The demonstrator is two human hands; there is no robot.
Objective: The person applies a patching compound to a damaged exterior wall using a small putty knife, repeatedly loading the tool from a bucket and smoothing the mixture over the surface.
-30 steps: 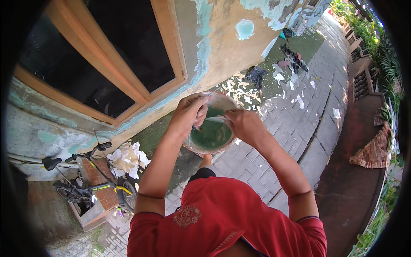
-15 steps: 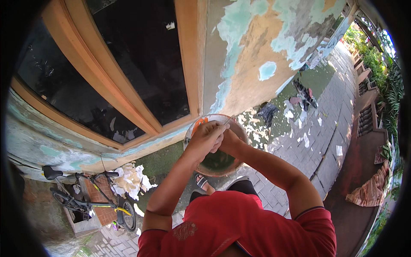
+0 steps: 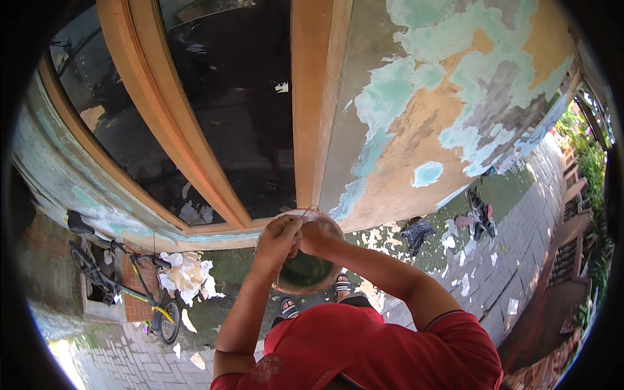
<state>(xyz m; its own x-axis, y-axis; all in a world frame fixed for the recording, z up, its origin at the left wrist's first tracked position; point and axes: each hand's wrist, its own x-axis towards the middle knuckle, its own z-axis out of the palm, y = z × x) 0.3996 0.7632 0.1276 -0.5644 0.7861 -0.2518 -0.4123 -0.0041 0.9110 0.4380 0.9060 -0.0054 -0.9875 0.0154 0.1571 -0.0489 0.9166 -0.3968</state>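
Observation:
My left hand (image 3: 281, 237) and my right hand (image 3: 315, 237) meet over a round tub (image 3: 307, 269) with a dull green inside. From my left fingertips a thin wire-like strand (image 3: 307, 212) runs toward the tub's far rim. My left fingers are pinched closed on it. The right hand is bent in beside the left, its fingers closed and mostly hidden, so what they hold cannot be made out. Both forearms cover part of the tub.
The tub is close to a wall (image 3: 416, 156) with peeling paint and orange window frames (image 3: 312, 97). Paint flakes litter the ground, with a heap (image 3: 188, 276) at left. A bicycle (image 3: 130, 279) stands further left; a dark plastic bag (image 3: 416, 235) lies right. My sandalled feet (image 3: 343, 283) are just below.
The view has swung, so the wall and window fill more of it and the tub appears further left and lower. Both feet show now. My hands stay together over the tub.

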